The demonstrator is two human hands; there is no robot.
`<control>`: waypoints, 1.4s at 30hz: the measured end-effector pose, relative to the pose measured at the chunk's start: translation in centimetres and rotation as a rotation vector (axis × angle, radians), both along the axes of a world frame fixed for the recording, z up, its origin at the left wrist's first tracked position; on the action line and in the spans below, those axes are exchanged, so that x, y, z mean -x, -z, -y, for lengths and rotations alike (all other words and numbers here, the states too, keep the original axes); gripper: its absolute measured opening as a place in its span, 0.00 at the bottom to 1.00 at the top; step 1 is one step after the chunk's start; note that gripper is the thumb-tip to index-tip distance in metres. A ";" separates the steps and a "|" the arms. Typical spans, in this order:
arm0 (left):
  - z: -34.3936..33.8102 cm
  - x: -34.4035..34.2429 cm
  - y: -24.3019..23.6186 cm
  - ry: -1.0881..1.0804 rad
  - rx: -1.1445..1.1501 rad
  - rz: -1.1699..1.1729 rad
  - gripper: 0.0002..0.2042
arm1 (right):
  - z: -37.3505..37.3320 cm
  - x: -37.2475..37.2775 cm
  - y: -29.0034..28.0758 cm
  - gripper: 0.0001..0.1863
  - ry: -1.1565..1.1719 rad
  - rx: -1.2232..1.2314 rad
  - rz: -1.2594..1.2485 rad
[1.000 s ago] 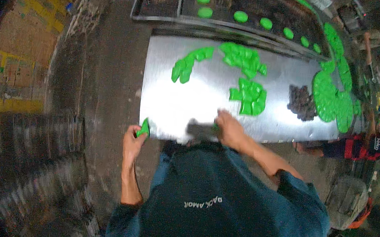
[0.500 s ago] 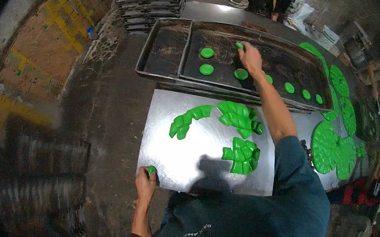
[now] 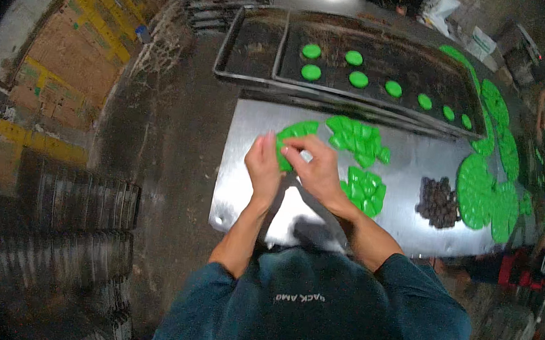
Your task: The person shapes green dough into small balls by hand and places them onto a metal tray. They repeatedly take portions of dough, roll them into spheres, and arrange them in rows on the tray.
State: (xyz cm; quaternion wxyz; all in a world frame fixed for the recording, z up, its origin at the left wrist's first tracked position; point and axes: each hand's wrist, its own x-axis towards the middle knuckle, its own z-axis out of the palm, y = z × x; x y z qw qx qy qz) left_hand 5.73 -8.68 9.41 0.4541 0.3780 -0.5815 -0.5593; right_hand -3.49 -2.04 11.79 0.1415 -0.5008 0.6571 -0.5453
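Observation:
My left hand (image 3: pixel 264 169) and my right hand (image 3: pixel 316 169) meet over the left part of the metal tabletop (image 3: pixel 243 187). Both are closed, fingers bent around a green dough piece (image 3: pixel 283 154) between them; the fingers hide much of it and blur slightly. Just behind them, a strip of cut green dough (image 3: pixel 303 128) lies on the metal. Two clumps of scored green dough rest to the right, a far clump (image 3: pixel 358 139) and a near clump (image 3: pixel 365 193). Flattened green rounds (image 3: pixel 358 80), several in two rows, sit in the black baking tray (image 3: pixel 246 76) beyond.
A heap of small dark brown pieces (image 3: pixel 440 202) lies right of the clumps. Large scored green dough sheets (image 3: pixel 475 193) cover the table's right end. Stacked trays (image 3: pixel 228 0) stand at the back left. A person's arm (image 3: pixel 542 113) shows at the far right.
My right hand has come back from the tray, leaving a green round in its back row. My left hand has risen from the table's near left corner to meet it. The view has shifted.

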 end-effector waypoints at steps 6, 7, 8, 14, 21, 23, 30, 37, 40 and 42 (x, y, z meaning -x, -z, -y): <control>-5.4 3.9 -0.6 0.200 0.363 -0.163 0.13 | -3.7 1.5 -0.8 0.14 0.328 0.034 0.381; -6.3 3.2 -1.6 0.302 0.135 -0.179 0.13 | -4.9 1.7 -1.4 0.13 0.373 -0.021 0.407; -6.7 3.3 -1.7 0.297 0.145 -0.164 0.13 | -5.9 2.2 -2.6 0.13 0.410 -0.069 0.433; -7.3 4.1 6.8 0.535 -0.642 -0.261 0.13 | -11.6 1.7 4.2 0.13 0.338 -0.356 -0.632; -5.5 2.3 5.7 0.608 -0.254 0.314 0.12 | -19.3 15.2 7.3 0.18 0.553 -0.782 -0.581; -4.8 2.4 7.4 0.606 0.106 0.329 0.11 | -24.8 22.4 10.2 0.25 0.801 -0.926 -1.039; -3.0 2.5 8.2 0.549 -0.550 0.043 0.09 | -29.9 24.5 10.3 0.23 0.563 -0.980 -0.842; -7.7 7.5 4.9 0.539 -0.596 -0.075 0.09 | -17.6 14.6 0.8 0.19 0.443 -0.135 0.468; -7.7 8.0 4.3 0.624 -0.702 -0.260 0.11 | -12.6 8.2 0.8 0.16 0.389 -0.177 -0.073; -7.6 7.7 3.1 0.589 -0.766 -0.386 0.13 | -10.2 6.6 2.1 0.16 0.364 -0.186 -0.519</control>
